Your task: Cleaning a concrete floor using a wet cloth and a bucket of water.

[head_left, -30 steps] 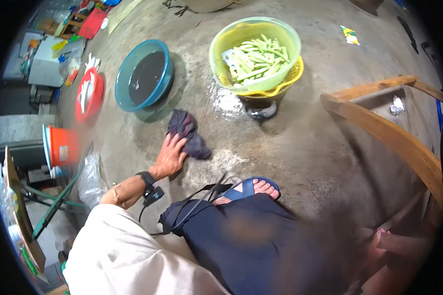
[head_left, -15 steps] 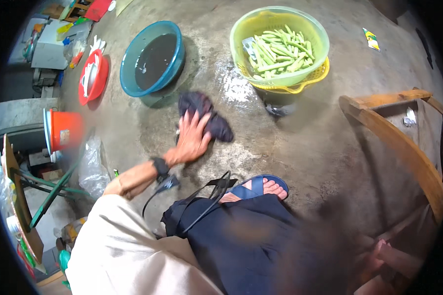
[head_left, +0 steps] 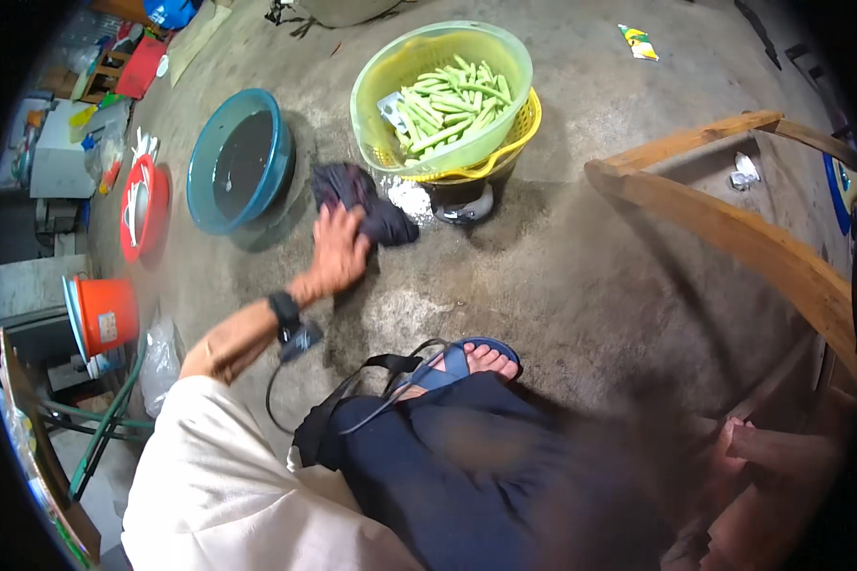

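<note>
Concrete floor: grey, worn and damp in places (head_left: 562, 271); the hours below are read around the cloth, twelve toward the upper edge.
Wooden frame: pale bent timbers at three o'clock, well apart from the cloth (head_left: 733, 228).
Vegetable stack: at one o'clock, a pale green basin (head_left: 364, 105) of slim green pods (head_left: 452, 107) above a yellow colander (head_left: 530, 116), over a dark vessel with a side handle.
Teal basin: at ten o'clock, holding dark liquid (head_left: 203, 186).
Red basin: farther off at nine o'clock, with white things in it (head_left: 158, 200).
Dark cloth: bunched on the floor beside a wet shine, between teal basin and stack (head_left: 386, 217).
Cloth handling: probably light, limp and hard to damage, heavier and slicker if soaked; the thick middle fold looks the surest hold.
Left hand: at seven o'clock, fingers slightly spread over the cloth's near edge, pinching nothing visible (head_left: 338, 259).
Right hand: possibly the blurred skin-toned shape at four o'clock (head_left: 733, 440); finger state cannot be told.
Change: compared with half a second ago, cloth and left hand have slid nearer the stack and more level with the teal basin; the whole view has shifted too.
</note>
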Demonstrator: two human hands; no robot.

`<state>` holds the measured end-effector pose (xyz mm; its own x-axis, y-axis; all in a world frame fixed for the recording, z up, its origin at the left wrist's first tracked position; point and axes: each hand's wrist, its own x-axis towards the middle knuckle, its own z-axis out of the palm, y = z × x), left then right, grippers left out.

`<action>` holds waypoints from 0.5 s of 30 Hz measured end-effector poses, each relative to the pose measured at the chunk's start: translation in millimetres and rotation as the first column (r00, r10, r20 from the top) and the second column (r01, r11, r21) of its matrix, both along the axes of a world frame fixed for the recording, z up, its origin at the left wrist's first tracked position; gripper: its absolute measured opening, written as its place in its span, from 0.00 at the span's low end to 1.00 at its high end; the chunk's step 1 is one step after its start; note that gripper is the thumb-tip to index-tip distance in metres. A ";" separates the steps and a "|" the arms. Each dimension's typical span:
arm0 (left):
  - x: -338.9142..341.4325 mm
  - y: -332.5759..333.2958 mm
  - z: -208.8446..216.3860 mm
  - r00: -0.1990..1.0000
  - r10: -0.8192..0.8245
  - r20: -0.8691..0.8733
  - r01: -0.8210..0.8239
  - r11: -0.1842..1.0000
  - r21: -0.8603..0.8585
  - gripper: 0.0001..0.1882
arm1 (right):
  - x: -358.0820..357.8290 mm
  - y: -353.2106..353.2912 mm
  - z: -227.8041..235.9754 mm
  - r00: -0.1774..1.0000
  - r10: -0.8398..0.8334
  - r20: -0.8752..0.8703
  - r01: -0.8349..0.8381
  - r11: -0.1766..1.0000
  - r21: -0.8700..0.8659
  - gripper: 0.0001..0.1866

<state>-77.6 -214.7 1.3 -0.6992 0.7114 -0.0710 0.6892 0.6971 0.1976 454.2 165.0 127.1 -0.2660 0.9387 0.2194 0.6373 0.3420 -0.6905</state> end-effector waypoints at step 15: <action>109.8 173.4 33.7 0.741 -0.660 0.124 0.633 0.748 0.199 0.23 | -2.0 -8.5 -15.0 0.994 -0.087 -0.064 0.096 0.981 0.169 0.18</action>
<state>32.3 -41.3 35.0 -0.0518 0.9986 -0.0137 0.9077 0.0528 0.4163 452.2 156.5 112.1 -0.1635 0.9056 0.3913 0.6335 0.4005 -0.6620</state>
